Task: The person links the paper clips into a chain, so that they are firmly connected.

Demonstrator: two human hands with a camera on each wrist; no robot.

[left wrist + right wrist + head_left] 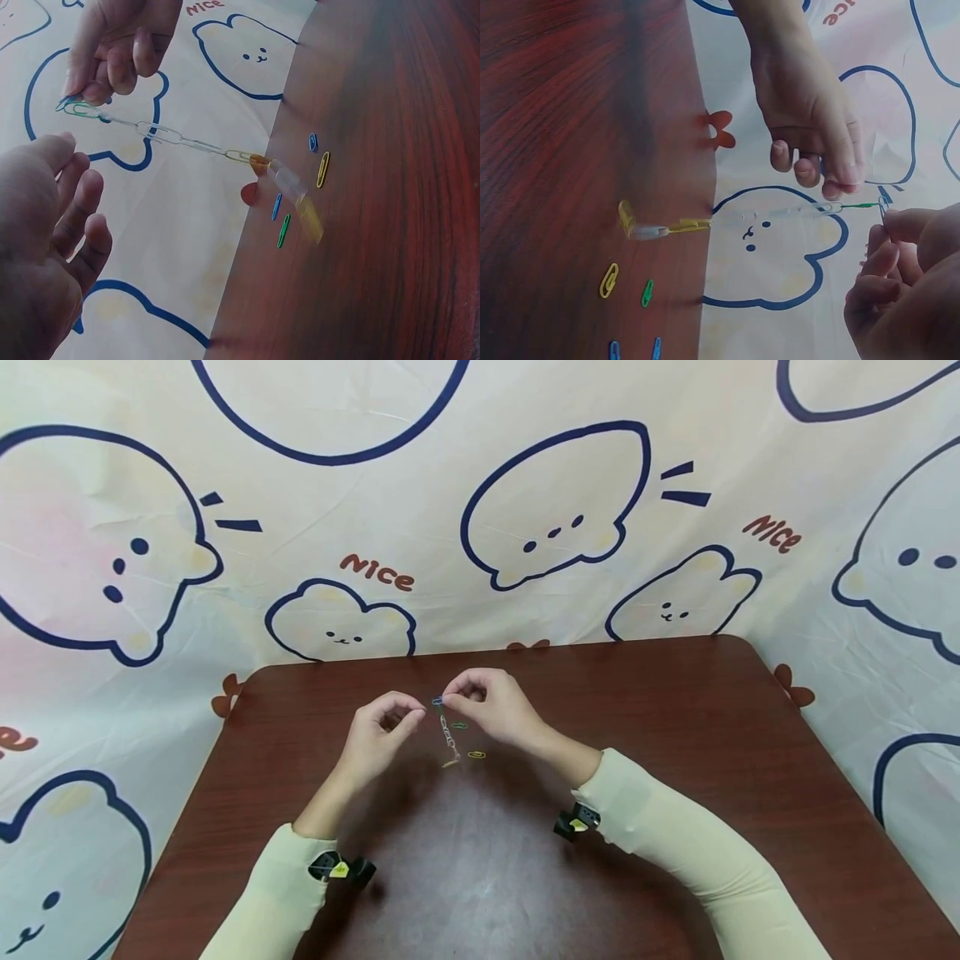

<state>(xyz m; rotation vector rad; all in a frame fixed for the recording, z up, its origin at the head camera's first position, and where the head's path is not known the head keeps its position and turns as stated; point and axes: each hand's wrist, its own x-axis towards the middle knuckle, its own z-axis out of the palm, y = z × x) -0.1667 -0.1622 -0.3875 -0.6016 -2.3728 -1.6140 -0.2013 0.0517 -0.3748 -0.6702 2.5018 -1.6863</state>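
Note:
My right hand (491,706) pinches a blue paper clip (67,103) between thumb and forefinger. From it hangs a chain of paper clips: a green clip (861,205) comes first, then several white ones (447,732), with yellow and white ones at the low end. In the left wrist view, the chain's bottom yellow clip (309,219) looks blurred. My left hand (378,735) is just left of the chain's top, its fingers loosely bent with nothing between them. Its thumb and fingertips (847,180) come close to the green clip.
Loose paper clips lie on the dark wooden table (637,718): a yellow one (323,169), a green one (284,230) and two blue ones, one blue clip (313,142) beyond the yellow. A cartoon-printed cloth (555,610) stands behind the table. Each wrist wears a small black camera (577,821).

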